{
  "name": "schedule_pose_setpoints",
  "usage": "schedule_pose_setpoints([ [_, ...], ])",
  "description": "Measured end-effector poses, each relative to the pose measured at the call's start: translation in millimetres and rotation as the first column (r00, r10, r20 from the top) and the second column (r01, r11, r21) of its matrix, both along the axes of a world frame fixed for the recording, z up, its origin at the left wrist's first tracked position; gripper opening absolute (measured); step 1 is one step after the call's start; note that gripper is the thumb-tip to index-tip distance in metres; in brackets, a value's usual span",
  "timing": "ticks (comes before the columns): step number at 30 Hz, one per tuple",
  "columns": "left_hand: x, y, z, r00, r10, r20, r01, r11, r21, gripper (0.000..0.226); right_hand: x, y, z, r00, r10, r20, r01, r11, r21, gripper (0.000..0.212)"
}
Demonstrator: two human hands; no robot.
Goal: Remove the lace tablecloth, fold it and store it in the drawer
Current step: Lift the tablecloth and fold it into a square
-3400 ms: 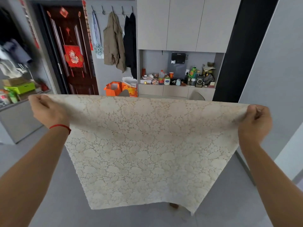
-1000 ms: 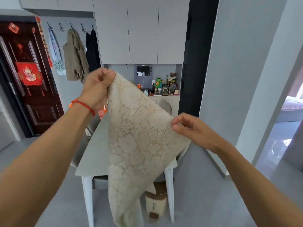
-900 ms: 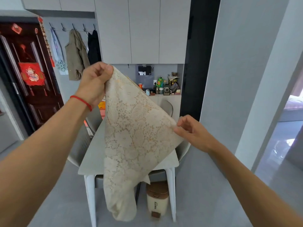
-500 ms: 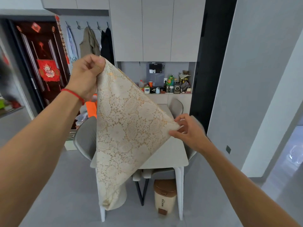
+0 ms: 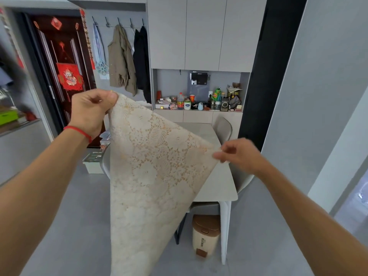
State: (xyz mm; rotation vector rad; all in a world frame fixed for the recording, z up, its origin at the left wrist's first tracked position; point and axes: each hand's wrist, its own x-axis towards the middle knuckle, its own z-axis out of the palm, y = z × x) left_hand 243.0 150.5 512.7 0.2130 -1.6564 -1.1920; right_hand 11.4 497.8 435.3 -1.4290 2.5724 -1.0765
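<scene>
Lace tablecloth (image 5: pixel 151 176) | left hand (image 5: pixel 90 112) grips corner | right hand (image 5: pixel 239 154) pinches edge

A pale counter (image 5: pixel 217 184) stands on white legs on the grey floor (image 5: pixel 75 226). Grey chairs sit around it: one at the far end (image 5: pixel 223 129), one on the right side (image 5: pixel 242 180).

Under the counter stands a cream bin with a brown lid (image 5: pixel 206 236).

On the left is a dark red door (image 5: pixel 63 76) bearing a red hanging ornament (image 5: pixel 69 77).

Beside the door, wall hooks (image 5: pixel 119 21) carry a khaki jacket (image 5: pixel 121 60) and a black garment (image 5: pixel 141 62).

Tall grey cabinets (image 5: pixel 201 32) occupy the back wall. The open niche (image 5: pixel 199 102) below them holds bottles, jars, a red cup (image 5: pixel 192 98) and assorted packets; labels are not legible.

A small white crate (image 5: pixel 93 163) rests on the floor near the door.
</scene>
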Motion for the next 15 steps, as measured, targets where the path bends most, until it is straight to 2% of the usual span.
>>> schedule_pose_setpoints([
  [3,12,-16,-23,0.988,0.138,0.074,-0.133,0.989,-0.067,0.027,0,0,43,0.982,-0.040,-0.183,0.040,0.999,-0.002,0.017],
  [7,16,-31,-49,0.977,0.149,0.152,-0.141,0.988,-0.066,0.011,6,-7,81,0.938,-0.015,-0.347,0.024,0.999,0.021,0.018],
  [10,15,-37,-60,0.975,0.125,0.184,-0.119,0.992,-0.040,0.024,5,-15,83,0.916,-0.054,-0.397,0.068,0.997,0.020,0.021],
  [12,14,-37,-68,0.973,0.105,0.207,-0.103,0.995,-0.020,0.026,3,-20,81,0.912,-0.070,-0.403,0.096,0.994,0.044,0.021],
  [15,7,-35,-74,0.969,0.099,0.227,-0.103,0.995,0.008,0.027,-1,-23,76,0.912,-0.125,-0.390,0.135,0.991,-0.001,0.021],
])
